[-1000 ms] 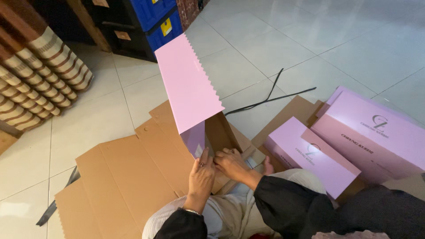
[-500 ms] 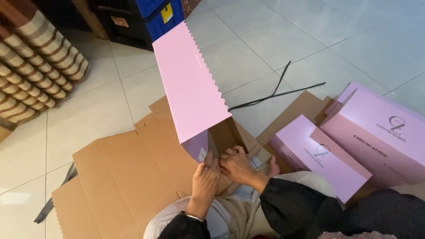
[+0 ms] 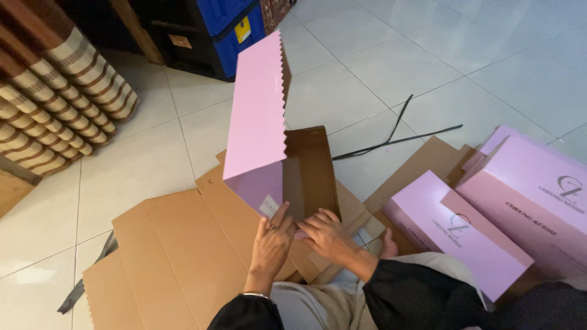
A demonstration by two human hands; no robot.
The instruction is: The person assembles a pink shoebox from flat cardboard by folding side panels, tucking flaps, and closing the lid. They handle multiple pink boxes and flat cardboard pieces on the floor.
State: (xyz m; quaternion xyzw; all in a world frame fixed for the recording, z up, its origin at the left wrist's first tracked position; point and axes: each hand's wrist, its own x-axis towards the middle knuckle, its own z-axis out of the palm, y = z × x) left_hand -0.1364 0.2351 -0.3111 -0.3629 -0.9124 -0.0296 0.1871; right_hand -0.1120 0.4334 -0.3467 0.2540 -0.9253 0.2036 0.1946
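Note:
A pink cardboard box (image 3: 260, 116) with a brown inside and a zigzag-cut edge stands open in front of me on flattened brown cardboard (image 3: 177, 256). My left hand (image 3: 272, 241) presses flat against the box's near pink end panel. Just beside it, my right hand (image 3: 327, 235) rests with fingers spread on the box's lower brown flap. Both hands touch the box at its near bottom edge, almost meeting each other.
Two closed pink boxes (image 3: 458, 229) (image 3: 535, 195) lie to my right. Black straps (image 3: 391, 140) lie on the white tile floor beyond. A blue crate (image 3: 235, 24) stands at the back, striped rolled mats (image 3: 55, 104) at the left.
The box has turned so its brown inside now faces up and towards me. My hands stayed at its near end, pressing the lower flaps.

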